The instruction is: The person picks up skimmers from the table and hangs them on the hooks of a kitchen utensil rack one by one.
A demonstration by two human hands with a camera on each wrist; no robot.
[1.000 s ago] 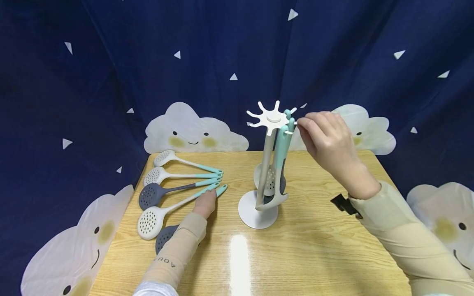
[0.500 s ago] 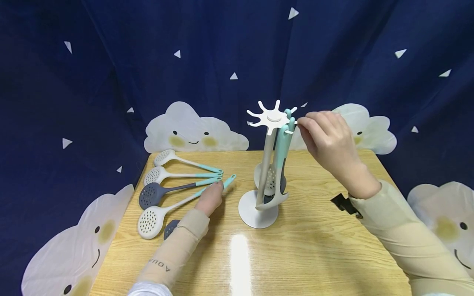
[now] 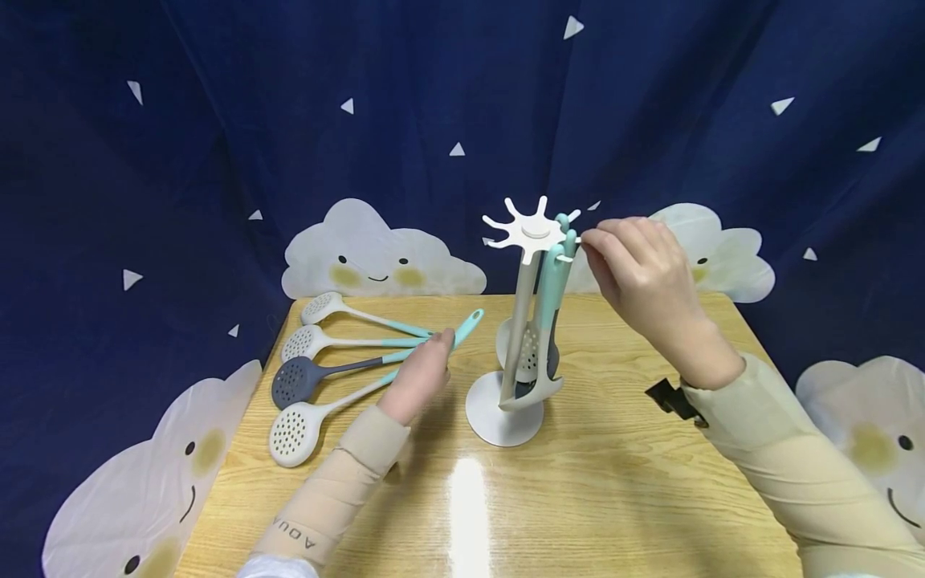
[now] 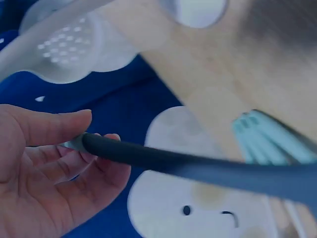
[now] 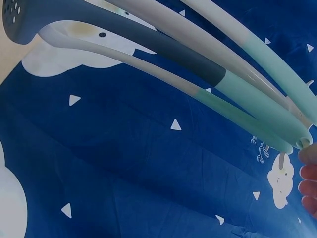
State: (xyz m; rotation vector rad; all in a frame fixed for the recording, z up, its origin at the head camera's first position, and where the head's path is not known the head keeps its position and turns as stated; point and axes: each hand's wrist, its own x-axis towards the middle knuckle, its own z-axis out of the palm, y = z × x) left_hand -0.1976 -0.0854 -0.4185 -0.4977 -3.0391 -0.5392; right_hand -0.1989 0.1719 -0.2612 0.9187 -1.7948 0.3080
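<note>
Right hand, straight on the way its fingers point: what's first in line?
Most likely the teal handle hung on the prong that the right hand appears to pinch. Whether the hand touches that handle, I can't tell.

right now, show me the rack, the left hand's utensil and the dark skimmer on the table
Rack (image 3: pixel 521 317), head view: its upright pole
Held utensil (image 4: pixel 198 170), left wrist view: its dark shaft
Dark skimmer (image 3: pixel 292 383), head view: its perforated head
</note>
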